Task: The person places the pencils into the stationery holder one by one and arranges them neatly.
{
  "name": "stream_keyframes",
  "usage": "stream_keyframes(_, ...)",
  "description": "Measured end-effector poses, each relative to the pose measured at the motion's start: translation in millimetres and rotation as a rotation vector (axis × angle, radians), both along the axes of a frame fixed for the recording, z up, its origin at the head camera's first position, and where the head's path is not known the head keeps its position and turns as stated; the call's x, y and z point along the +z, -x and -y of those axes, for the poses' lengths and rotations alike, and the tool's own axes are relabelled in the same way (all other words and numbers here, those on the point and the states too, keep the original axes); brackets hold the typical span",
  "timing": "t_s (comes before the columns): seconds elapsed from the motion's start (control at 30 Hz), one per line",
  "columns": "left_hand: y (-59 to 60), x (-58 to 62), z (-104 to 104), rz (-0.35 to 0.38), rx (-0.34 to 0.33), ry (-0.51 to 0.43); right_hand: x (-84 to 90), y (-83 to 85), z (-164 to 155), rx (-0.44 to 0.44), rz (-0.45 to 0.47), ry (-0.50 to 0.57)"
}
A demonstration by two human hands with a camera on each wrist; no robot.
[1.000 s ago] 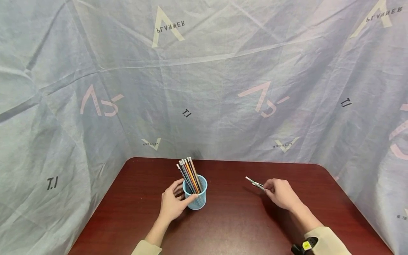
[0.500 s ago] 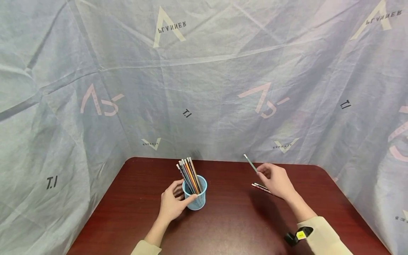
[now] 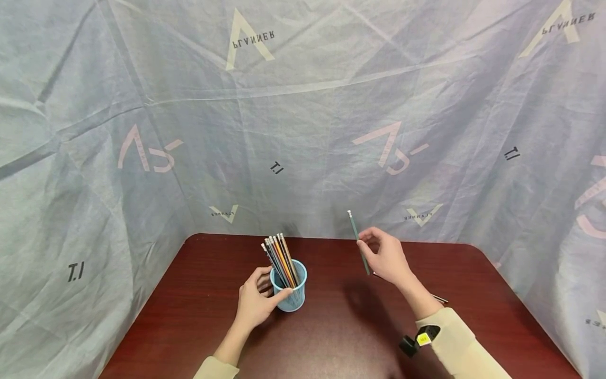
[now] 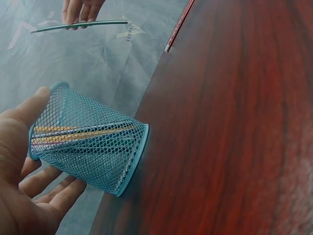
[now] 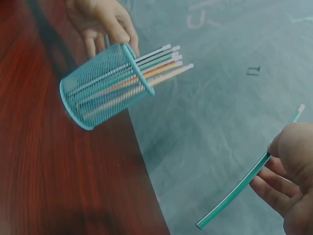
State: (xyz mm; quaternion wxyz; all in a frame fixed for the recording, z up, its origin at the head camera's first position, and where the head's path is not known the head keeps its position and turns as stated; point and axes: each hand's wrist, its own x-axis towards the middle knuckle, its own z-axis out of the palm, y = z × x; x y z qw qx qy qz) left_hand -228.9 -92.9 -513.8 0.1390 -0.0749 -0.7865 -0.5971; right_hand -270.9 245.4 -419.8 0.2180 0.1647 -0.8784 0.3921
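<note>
Two hands show from the head camera: the left hand (image 3: 254, 304) curls round a blue mesh cup (image 3: 290, 288) of pencils (image 3: 280, 253), while the right hand (image 3: 385, 257), raised to the cup's right, pinches a green pencil (image 3: 357, 241) (eraser end up). Left-wrist view shows thumb and fingers clasping the cup (image 4: 88, 145), the green pencil (image 4: 78, 26) held beyond; right-wrist view shows fingertips (image 5: 288, 149) gripping the pencil (image 5: 244, 181), well apart from the cup (image 5: 105, 85).

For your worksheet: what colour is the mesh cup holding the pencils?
Light blue cup; right wrist view shows it best.
</note>
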Motion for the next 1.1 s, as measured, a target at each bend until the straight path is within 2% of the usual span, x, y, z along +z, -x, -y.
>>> stream_keyframes(0.33,-0.9,0.8,-1,-0.009,-0.018,-0.064,-0.9,2.0,17,0.065,0.066,0.025)
stream_keyframes(0.6,-1.4,2.8,-1,-0.011,-0.023,-0.09,-0.2,1.3,28,0.107,0.057,0.065)
stream_keyframes(0.9,0.4,0.8,0,-0.026,-0.025,-0.057,10.0,3.2,61,0.166,0.026,0.195)
stream_keyframes(1.1,-0.9,0.1,0,-0.032,-0.034,-0.06,14.4,5.4,85,0.239,0.035,0.339)
